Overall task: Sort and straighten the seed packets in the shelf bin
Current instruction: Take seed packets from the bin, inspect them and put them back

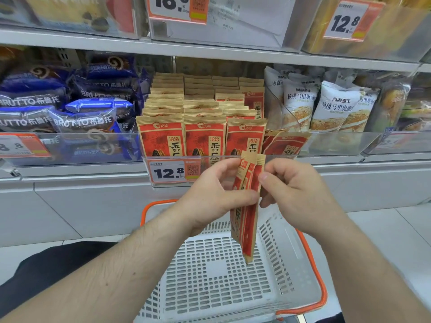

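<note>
Red and tan seed packets [205,136] stand in three upright rows in the clear shelf bin [233,158]. On the bin's right side, a few packets [285,142] lean sideways. In front of the bin I hold a small bunch of seed packets [247,220] edge-on and upright. My left hand [214,194] grips the bunch at its middle, thumb across the front. My right hand [289,192] pinches the bunch's right edge near the top. The bunch's lower ends hang over a basket.
A white basket with orange rim [312,257] sits below my hands. Blue snack packs [77,106] fill the bin to the left, white bread packs [331,106] the bin to the right. A 12.8 price tag [172,171] hangs on the bin front.
</note>
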A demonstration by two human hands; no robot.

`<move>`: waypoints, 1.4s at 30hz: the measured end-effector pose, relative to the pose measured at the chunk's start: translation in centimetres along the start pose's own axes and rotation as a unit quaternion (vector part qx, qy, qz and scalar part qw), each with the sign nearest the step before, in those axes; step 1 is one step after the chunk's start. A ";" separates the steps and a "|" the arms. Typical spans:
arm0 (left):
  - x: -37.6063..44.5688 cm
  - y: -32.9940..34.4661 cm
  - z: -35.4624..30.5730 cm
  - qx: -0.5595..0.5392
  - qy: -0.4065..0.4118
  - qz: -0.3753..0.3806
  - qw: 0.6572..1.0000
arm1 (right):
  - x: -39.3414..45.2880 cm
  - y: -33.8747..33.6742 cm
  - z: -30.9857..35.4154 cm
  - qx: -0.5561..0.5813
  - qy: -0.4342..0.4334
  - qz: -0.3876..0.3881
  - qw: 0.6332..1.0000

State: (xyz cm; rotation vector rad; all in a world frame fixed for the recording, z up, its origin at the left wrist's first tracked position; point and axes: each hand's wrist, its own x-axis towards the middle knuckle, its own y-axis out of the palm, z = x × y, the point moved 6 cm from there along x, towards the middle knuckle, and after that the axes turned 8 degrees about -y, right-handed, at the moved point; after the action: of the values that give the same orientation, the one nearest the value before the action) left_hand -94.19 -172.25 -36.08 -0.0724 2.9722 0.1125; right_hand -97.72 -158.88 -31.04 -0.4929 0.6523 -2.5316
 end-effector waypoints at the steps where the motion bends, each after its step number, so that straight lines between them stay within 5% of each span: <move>1: 0.0 0.0 0.1 -0.018 -0.010 0.000 1.000 | 0.0 0.3 0.0 0.013 0.001 0.007 1.000; 7: 0.0 1.0 0.3 -0.127 -0.049 0.115 0.984 | 0.1 1.1 0.0 0.192 0.030 0.025 0.981; 17: -0.4 1.7 0.1 -0.159 -0.047 0.174 0.971 | 0.1 1.1 -0.3 0.220 0.033 0.034 0.974; 24: 0.0 0.1 0.2 -0.123 -0.064 0.027 0.990 | 0.0 0.5 0.2 0.073 0.001 0.017 0.997; 29: 0.2 -1.2 0.2 -0.176 -0.068 -0.064 0.980 | -1.2 1.5 -0.7 -0.112 0.059 0.245 0.961; 32: 0.2 -1.3 0.2 -0.182 -0.066 -0.085 0.977 | -1.8 2.2 -1.0 -0.183 0.067 0.299 0.934; 42: 0.1 -1.3 0.3 -0.193 -0.076 -0.086 0.974 | -2.0 2.2 -1.4 -0.131 0.059 0.337 0.931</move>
State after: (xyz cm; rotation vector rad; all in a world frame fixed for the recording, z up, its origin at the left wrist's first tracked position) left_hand -94.18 -173.53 -36.49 -0.3519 2.7332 0.6415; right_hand -95.88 -159.00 -33.73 -0.1552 1.0107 -1.8403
